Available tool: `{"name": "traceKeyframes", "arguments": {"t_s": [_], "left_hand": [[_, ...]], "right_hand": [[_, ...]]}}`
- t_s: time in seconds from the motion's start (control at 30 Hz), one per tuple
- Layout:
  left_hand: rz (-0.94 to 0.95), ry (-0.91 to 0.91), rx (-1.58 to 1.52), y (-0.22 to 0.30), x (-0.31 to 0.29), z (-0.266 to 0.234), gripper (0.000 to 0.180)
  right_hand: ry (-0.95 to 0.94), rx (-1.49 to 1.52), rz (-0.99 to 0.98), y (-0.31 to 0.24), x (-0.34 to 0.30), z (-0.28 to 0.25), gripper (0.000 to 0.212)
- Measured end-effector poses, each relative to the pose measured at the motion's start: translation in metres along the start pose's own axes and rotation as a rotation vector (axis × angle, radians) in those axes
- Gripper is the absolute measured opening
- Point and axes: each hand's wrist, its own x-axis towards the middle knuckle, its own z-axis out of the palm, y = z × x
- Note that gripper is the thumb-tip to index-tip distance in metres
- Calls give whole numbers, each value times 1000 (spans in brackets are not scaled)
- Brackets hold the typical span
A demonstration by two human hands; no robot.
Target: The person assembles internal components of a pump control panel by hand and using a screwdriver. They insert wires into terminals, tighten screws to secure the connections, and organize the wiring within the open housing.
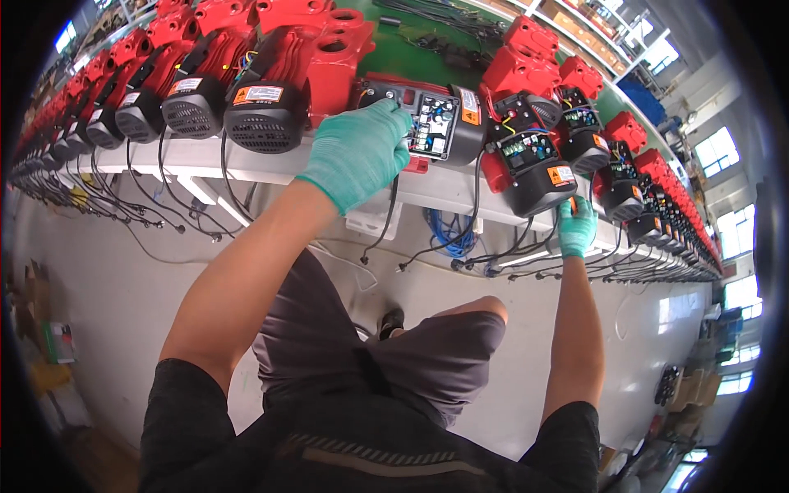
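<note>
My left hand [357, 152], in a green knitted glove, lies over the left end of an open black control box [431, 123] on a pump motor. Its fingers curl together at the box's edge and hide that end; a circuit board and wires show beside them. Lower on the right, my right hand [577, 228], gloved alike, is closed at the table's front edge, just below a black motor cover [538, 187]. A small orange and dark bit shows at its fingertips; what it belongs to is hidden. Above that cover, another control box [526, 149] stands open with its board exposed.
Rows of red pumps [341, 62] with black motors line the white-edged table [279, 167] on both sides. Power cords [390, 222] hang off its front. Coiled blue cable [450, 234] is beneath. Loose dark wires [436, 25] lie on the green tabletop, and shelves [575, 37] stand behind.
</note>
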Motion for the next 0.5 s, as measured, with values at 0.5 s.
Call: {"name": "traceKeyframes", "arguments": {"t_s": [0.5], "left_hand": [[-34, -205, 78, 9, 14, -17, 18]], "right_hand": [[42, -16, -30, 8, 1, 3, 34]]}}
